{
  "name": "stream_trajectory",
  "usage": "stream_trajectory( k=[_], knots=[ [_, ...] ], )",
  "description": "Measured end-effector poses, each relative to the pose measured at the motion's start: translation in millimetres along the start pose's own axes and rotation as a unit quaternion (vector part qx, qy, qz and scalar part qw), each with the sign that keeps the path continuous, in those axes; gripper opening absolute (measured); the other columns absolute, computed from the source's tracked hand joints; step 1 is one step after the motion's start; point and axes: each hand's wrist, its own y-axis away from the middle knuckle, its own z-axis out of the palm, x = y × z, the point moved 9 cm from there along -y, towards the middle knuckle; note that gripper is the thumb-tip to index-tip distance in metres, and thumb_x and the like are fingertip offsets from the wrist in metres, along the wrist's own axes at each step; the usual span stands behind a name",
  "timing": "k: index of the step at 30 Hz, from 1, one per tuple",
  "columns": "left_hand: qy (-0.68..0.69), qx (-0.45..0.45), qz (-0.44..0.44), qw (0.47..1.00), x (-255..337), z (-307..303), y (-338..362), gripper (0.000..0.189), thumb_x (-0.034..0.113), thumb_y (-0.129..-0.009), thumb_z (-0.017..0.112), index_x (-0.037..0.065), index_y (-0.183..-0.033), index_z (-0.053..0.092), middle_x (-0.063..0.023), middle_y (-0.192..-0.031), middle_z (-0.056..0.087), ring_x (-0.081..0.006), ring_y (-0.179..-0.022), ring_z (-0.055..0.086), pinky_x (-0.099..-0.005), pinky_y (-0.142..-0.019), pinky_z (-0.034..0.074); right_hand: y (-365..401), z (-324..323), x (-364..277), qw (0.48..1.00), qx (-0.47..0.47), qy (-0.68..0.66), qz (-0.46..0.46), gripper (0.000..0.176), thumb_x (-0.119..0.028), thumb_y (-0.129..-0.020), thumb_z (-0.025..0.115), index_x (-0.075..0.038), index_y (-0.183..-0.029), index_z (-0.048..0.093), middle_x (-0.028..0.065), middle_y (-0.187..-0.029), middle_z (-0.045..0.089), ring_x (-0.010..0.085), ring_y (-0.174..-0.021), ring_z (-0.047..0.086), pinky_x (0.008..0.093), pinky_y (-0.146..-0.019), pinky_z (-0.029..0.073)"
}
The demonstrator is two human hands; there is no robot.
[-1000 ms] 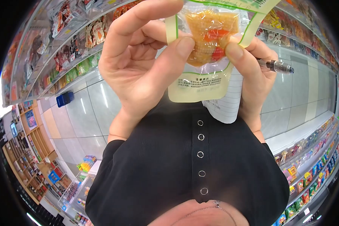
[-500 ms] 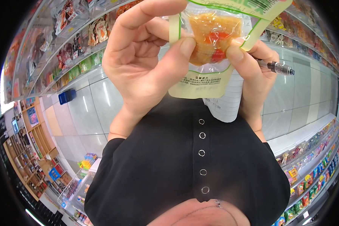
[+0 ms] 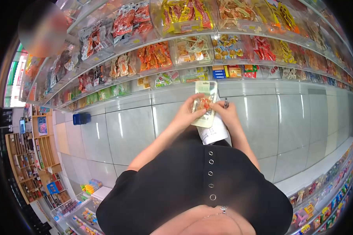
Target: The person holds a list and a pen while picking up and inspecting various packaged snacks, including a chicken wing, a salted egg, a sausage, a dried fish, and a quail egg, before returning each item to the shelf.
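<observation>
My left hand (image 3: 185, 114) pinches the left side of a cream-and-green snack packet (image 3: 202, 123) between thumb and fingers. Through its clear window, orange and red food shows. My right hand (image 3: 229, 116) grips the packet's right side with the thumb. A dark pen (image 3: 226, 102) sticks up from the fingers of that same hand. Below the packet hangs a white sheet of paper (image 3: 213, 135) with handwriting, held against my right hand; how the fingers hold it is hidden. The packet is in front of my chest, over the floor.
Curved shelves (image 3: 176, 64) of clear bins with packaged snacks run across the front. A blue bin (image 3: 81, 118) stands on the grey tiled floor (image 3: 125, 125) at left. More shelves (image 3: 325, 188) line the right, and a wooden rack (image 3: 21, 160) stands far left.
Both hands have lowered the packet away from the camera, toward waist height, still holding it. More of the front shelves now shows.
</observation>
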Motion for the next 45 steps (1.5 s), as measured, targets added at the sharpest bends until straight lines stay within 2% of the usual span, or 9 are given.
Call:
stream_trajectory(
  k=[7,13,19,21,23,30,35,42,45],
  knots=[
    [-0.072,0.08,-0.124,0.986,-64,-72,-49,0.046,0.009,-0.085,0.061,0.002,-0.128,0.044,-0.0108,-0.113,0.057,-0.0152,-0.097,0.058,-0.028,-0.081,0.048,-17,-45,41,0.995,0.064,-0.008,0.071,0.024,-0.022,-0.076,0.07,0.002,-0.081,0.068,0.0047,-0.069,0.063,0.0105,-0.059,0.056,0.0252,-0.054,0.044],
    [-0.202,0.092,-0.012,0.975,-72,-154,-177,0.045,0.011,-0.086,0.061,0.002,-0.127,0.044,-0.0112,-0.106,0.06,-0.0157,-0.094,0.059,-0.0274,-0.079,0.048,-35,-91,43,0.978,0.2,0.019,0.055,0.025,-0.02,-0.075,0.07,0.004,-0.081,0.069,0.0067,-0.072,0.064,0.0116,-0.066,0.057,0.0251,-0.063,0.045],
    [-0.193,0.168,-0.042,0.966,-50,-172,-288,0.042,0.022,-0.086,0.06,0.005,-0.123,0.048,-0.0112,-0.108,0.06,-0.022,-0.091,0.061,-0.031,-0.081,0.048,-42,-95,51,0.957,0.279,0.053,0.057,0.02,-0.017,-0.077,0.069,0.003,-0.08,0.069,0.0051,-0.072,0.064,0.0106,-0.069,0.057,0.0252,-0.066,0.044],
    [-0.513,0.039,-0.008,0.857,-63,-185,-355,0.045,0.029,-0.086,0.058,0.005,-0.124,0.048,-0.0145,-0.114,0.058,-0.0276,-0.099,0.059,-0.0356,-0.087,0.045,-51,-87,61,0.957,0.271,0.03,0.097,0.02,-0.017,-0.077,0.069,0.002,-0.08,0.07,0.0044,-0.071,0.064,0.01,-0.068,0.055,0.0247,-0.065,0.043],
    [-0.605,0.087,-0.012,0.791,-71,-204,-378,0.048,0.035,-0.086,0.054,0.006,-0.124,0.049,-0.0187,-0.122,0.053,-0.032,-0.109,0.053,-0.0393,-0.093,0.041,-55,-73,63,0.952,0.271,0.011,0.141,0.019,-0.017,-0.077,0.069,0.002,-0.078,0.07,0.0031,-0.07,0.063,0.009,-0.066,0.053,0.0245,-0.063,0.041],
    [-0.575,0.232,-0.174,0.765,-54,-225,-365,0.069,0.04,-0.079,0.059,0.007,-0.134,0.034,-0.021,-0.133,0.041,-0.0351,-0.121,0.043,-0.0445,-0.099,0.036,-67,-74,93,0.944,0.292,-0.022,0.15,0.018,-0.017,-0.077,0.069,0.001,-0.077,0.07,0.0026,-0.068,0.063,0.009,-0.06,0.054,0.0235,-0.057,0.042],
    [-0.656,0.362,-0.192,0.634,-59,-240,-357,0.084,0.035,-0.076,0.066,0.002,-0.138,0.019,-0.0192,-0.128,0.04,-0.041,-0.114,0.047,-0.0433,-0.096,0.041,-53,-83,100,0.93,0.338,-0.057,0.136,0.018,-0.016,-0.077,0.07,0.002,-0.075,0.068,-0.0002,-0.065,0.059,0.006,-0.057,0.05,0.022,-0.053,0.037],
    [-0.374,0.398,0.008,0.837,-60,-266,-327,0.049,0.015,-0.078,0.068,-0.001,-0.118,0.044,-0.0151,-0.106,0.056,-0.0221,-0.089,0.058,-0.0302,-0.073,0.047,-36,-111,110,0.939,0.318,-0.088,0.098,0.02,-0.018,-0.077,0.07,0.001,-0.078,0.068,0.0007,-0.066,0.06,0.0074,-0.059,0.051,0.0232,-0.056,0.04],
    [-0.166,0.298,0.025,0.94,-53,-225,-279,0.036,0.009,-0.079,0.068,-0.002,-0.109,0.051,-0.0119,-0.1,0.062,-0.0143,-0.082,0.06,-0.0254,-0.067,0.048,-33,-114,92,0.952,0.282,-0.068,0.099,0.021,-0.02,-0.076,0.07,0.001,-0.078,0.069,0.0012,-0.066,0.06,0.0075,-0.06,0.051,0.0232,-0.056,0.04]
  ],
)
